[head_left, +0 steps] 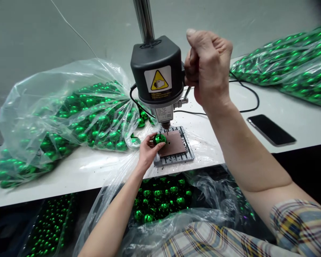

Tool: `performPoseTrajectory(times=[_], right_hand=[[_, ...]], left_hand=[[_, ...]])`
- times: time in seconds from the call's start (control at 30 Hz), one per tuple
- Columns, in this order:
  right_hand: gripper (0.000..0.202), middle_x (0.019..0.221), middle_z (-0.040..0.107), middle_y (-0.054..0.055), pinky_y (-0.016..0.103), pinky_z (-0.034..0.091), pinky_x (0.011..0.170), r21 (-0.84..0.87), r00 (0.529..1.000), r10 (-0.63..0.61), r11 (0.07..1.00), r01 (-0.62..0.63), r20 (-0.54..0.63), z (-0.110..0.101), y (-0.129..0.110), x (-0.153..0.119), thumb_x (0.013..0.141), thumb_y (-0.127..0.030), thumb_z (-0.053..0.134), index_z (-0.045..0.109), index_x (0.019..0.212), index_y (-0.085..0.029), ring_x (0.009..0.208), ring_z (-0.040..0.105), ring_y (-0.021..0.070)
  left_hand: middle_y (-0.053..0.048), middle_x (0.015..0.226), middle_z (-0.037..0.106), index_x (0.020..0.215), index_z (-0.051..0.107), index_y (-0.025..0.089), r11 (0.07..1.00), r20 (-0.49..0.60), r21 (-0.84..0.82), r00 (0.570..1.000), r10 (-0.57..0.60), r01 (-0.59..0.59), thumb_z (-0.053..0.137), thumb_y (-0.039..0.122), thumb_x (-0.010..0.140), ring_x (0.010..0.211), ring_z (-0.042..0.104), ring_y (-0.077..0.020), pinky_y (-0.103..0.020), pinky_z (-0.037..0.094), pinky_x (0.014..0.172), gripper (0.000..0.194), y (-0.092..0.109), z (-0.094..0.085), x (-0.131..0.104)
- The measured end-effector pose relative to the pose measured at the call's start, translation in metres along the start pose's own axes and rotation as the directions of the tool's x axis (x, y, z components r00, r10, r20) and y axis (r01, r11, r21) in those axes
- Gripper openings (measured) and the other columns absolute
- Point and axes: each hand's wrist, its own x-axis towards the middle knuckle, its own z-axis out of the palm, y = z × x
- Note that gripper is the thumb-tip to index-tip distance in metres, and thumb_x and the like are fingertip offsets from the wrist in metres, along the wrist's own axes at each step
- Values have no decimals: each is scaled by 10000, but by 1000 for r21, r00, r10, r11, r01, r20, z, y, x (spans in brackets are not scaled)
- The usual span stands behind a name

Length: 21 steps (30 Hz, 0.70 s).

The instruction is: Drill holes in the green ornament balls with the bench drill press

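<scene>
Left fingers are pinched snug round a green ball, drill bit just right of them, so imo if that slick-looking ball rolls while the right hand, curled round the lever, pulls down, the bit could skate into skin.

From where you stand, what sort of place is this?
Probably a workshop: a bench drill stands on a white table, a large clear bag of shiny green balls lies beside it, and the left hand holds one green ball over the drill's base.
</scene>
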Motion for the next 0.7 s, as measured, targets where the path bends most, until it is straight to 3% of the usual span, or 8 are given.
performPoseTrajectory(times=[0.1, 0.23, 0.47, 0.57, 0.7], right_hand=[[592, 439, 295, -59, 312, 168, 295, 23, 1000, -23, 999, 23, -13, 2, -3, -1, 842, -579, 735, 389, 483, -259, 348, 226, 90], [593, 427, 309, -62, 290, 174, 300, 62, 1000, -4, 998, 5, -21, 4, -6, -3, 838, -518, 767, 399, 463, -243, 351, 238, 81], [573, 416, 326, -62, 299, 164, 307, 65, 1000, 13, 998, -12, -24, 4, -8, -4, 881, -450, 743, 406, 468, -239, 352, 242, 82], [582, 428, 322, -60, 302, 191, 307, 31, 1000, -4, 1000, 4, -25, 4, -7, -3, 887, -500, 723, 398, 477, -245, 355, 251, 84], [580, 438, 312, -62, 302, 212, 310, 32, 1000, -20, 999, 20, -2, 2, -5, -3, 879, -540, 718, 400, 489, -250, 361, 235, 91]], left_hand=[[-45, 1032, 659, 1206, 719, 206, 948, 39, 245, 979, 201, -205, 852, 292, 701, 770, 594, -129, -275, 508, 716, 529, -6, 1, 7], [-63, 1071, 627, 1191, 726, 221, 882, 139, 338, 945, 297, -327, 794, 284, 765, 937, 625, -183, -311, 523, 815, 436, -9, 3, 13], [-96, 1177, 663, 1235, 654, 192, 931, 115, 273, 969, 218, -242, 810, 312, 745, 983, 651, -200, -353, 538, 883, 528, -15, 12, 12], [-93, 1160, 672, 1194, 667, 191, 922, 113, 285, 964, 239, -262, 828, 293, 710, 987, 661, -206, -350, 542, 876, 521, -15, 15, 11], [-102, 1116, 723, 1207, 652, 159, 957, 89, 226, 982, 167, -183, 815, 259, 698, 942, 682, -206, -367, 549, 879, 543, -15, 15, 13]])
